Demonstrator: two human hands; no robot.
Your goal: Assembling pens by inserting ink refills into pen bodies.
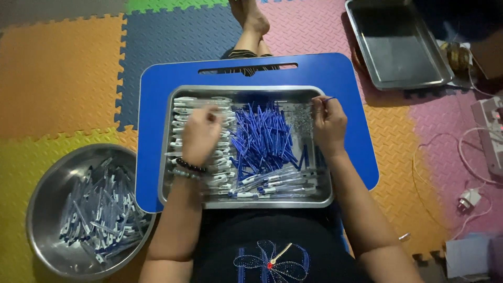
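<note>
Two hands: both mine, both down in the tray, listed left to right.
Bowl: steel bowl (42, 209) on the floor mat at my left, holds a heap of what look like finished pens (99, 215); I judge that as the done share.
Lap desk: blue lap desk (335, 73) across my legs, carries the tray.
Tray: steel tray (246, 202) on the desk, three groups of parts inside.
Left hand: my left hand (200, 133), fingers curled down on the clear pen barrels (181, 112) at the tray's left side; whether it grips one I cannot tell.
Middle: blue refills (262, 136) heaped in the tray's centre, many left.
Springs: small grey springs (301, 118), loose pile just left of my right hand.
Right hand: my right hand (329, 126), fingertips pressed together, pinching a thin blue refill (329, 99) at the tray's upper right.
Progress: guess roughly midway, big piles unused.
Far right: empty steel tray (367, 31) on the pink mat, white cables (466, 152) beside it.
</note>
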